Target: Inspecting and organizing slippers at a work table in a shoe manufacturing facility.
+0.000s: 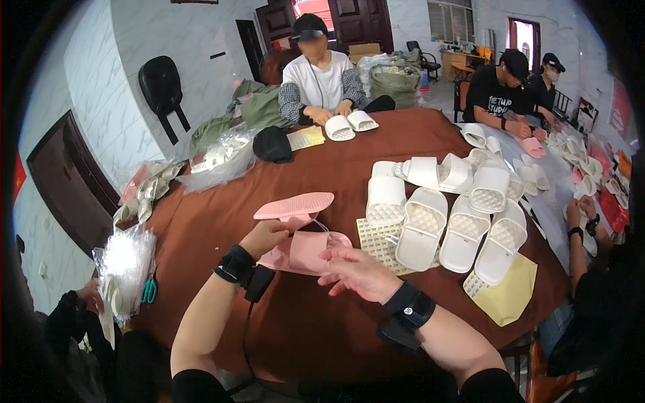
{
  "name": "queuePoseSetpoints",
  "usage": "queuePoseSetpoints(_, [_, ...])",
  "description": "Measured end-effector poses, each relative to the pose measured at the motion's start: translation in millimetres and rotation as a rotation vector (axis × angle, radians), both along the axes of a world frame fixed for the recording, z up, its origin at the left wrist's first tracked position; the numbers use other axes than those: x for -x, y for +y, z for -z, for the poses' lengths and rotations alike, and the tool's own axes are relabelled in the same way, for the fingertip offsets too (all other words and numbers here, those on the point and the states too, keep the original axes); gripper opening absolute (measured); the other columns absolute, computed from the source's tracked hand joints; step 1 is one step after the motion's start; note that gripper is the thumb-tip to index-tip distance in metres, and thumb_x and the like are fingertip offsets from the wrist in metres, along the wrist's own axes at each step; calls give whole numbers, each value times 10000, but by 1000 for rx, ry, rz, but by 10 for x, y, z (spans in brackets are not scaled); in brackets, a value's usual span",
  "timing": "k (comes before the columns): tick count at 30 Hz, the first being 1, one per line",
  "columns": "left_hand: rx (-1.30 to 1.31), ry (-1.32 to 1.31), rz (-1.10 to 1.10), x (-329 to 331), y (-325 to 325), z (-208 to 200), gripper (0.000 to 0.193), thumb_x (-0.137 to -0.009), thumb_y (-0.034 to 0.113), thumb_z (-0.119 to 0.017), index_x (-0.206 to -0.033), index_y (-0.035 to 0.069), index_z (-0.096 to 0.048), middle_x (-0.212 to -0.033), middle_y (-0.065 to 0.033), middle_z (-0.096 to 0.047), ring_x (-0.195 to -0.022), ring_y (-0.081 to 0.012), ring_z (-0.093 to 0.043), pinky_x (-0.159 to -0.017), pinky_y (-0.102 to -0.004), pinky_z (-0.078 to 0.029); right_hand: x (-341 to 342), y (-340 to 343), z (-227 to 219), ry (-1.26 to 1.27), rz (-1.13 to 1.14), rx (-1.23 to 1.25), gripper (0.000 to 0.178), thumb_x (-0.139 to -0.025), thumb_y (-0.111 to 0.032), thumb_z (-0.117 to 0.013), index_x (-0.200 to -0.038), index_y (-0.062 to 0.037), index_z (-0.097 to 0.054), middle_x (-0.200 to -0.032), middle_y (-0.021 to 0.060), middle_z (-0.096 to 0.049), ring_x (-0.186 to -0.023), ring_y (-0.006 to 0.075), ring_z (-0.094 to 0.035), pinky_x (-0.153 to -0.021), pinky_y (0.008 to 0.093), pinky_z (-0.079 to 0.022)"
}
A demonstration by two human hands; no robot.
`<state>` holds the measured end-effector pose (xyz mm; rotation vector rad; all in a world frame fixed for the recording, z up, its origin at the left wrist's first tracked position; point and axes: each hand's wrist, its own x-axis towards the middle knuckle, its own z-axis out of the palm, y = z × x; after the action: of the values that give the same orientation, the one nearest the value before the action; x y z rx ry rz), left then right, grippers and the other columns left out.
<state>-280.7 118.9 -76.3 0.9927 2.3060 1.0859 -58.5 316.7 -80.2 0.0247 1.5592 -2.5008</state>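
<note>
Over the near middle of the table I have a pair of pink slippers. My left hand (264,238) is closed on them at their left side. The upper pink slipper (300,203) shows its ridged sole, tipped toward the far side. Below it, the other pink slipper (308,251) has its smooth strap facing me. A thin pale loop runs between the two. My right hand (363,274) is at the right end of the lower slipper, fingers apart and loosely bent; whether its fingertips touch the slipper I cannot tell.
Several white slippers (422,228) are heaped to the right, over a yellow sticker sheet (376,245). Another yellow sheet (507,292) lies nearer. Teal scissors (149,290) and clear plastic bags (127,262) are at left. Opposite, a person handles white slippers (340,127); others work at right.
</note>
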Motion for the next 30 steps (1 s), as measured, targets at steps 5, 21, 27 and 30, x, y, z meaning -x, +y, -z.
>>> queuePoseSetpoints(5, [-348, -374, -71, -84, 41, -39, 314, -938, 106, -551, -1170, -93, -621, -1117, -130, -665, -1010, -222, -630, -940, -359, -483, 49, -27, 59, -54, -57, 256, 412, -943, -224, -631, -1263, 6, -511, -1144, 90, -584, -952, 186, -653, -716, 315, -557])
queuePoseSetpoints(21, [-756, -663, -117, -703, 12, -826, 344, -948, 148, -589, -1231, -47, -562, -1196, -147, -620, -1084, -294, -614, -975, -441, -478, -17, 326, -169, 222, 150, -298, 336, -966, -243, -550, -1119, 39, -651, -1256, 96, -566, -643, 99, -593, -529, 242, -501])
queuePoseSetpoints(27, [-813, -675, -177, -755, -148, -753, 303, -941, 141, -600, -1180, -44, -577, -1161, -144, -636, -1068, -275, -621, -972, -417, -481, -39, 380, -284, 120, 257, -387, 283, -949, -247, -567, -1044, 6, -650, -811, 42, -632, -573, 89, -574, -503, 240, -494])
queuePoseSetpoints(30, [-806, -687, -184, -748, -238, -628, 290, -930, 164, -619, -1138, -38, -610, -1146, -143, -645, -1091, -278, -608, -1000, -423, -461, -19, 443, -245, 118, 271, -419, 263, -953, -243, -569, -1026, -5, -652, -788, 30, -629, -565, 88, -575, -472, 232, -463])
